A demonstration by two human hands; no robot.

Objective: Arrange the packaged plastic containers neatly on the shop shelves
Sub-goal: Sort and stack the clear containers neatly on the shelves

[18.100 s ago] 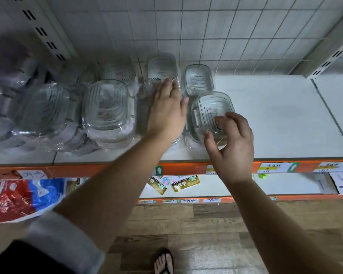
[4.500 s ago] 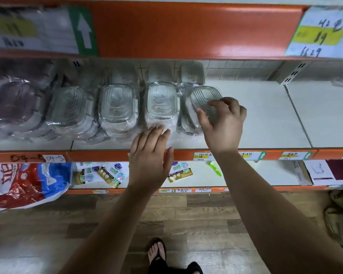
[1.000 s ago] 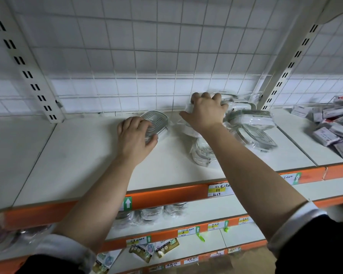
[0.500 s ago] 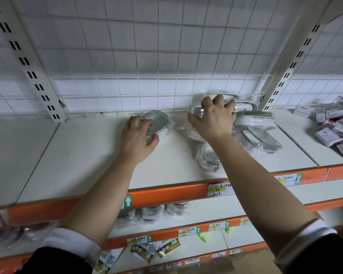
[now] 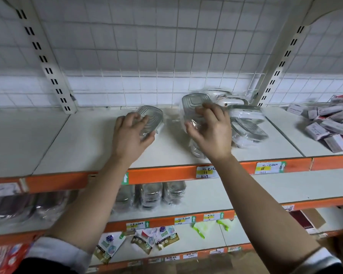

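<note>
On the upper white shelf (image 5: 83, 143) my left hand (image 5: 130, 135) grips a clear oval container in plastic wrap (image 5: 151, 117), tilted on its edge. My right hand (image 5: 211, 131) holds a second wrapped clear container (image 5: 193, 104), lifted upright above the shelf. Right of it lies a loose pile of wrapped containers (image 5: 246, 123), some with white lids. Another wrapped container sits on the shelf under my right wrist, mostly hidden.
Small flat boxes (image 5: 329, 123) are heaped on the shelf section at the far right. The shelf below holds rows of wrapped containers (image 5: 152, 196). Orange shelf edges carry price labels (image 5: 206, 172). A wire grid backs the shelves, with slotted uprights (image 5: 48, 62) left and right.
My right hand has lifted a wrapped container out of the pile and stood it upright, moving slightly left. My left hand stays on its container, now gripping it more tilted.
</note>
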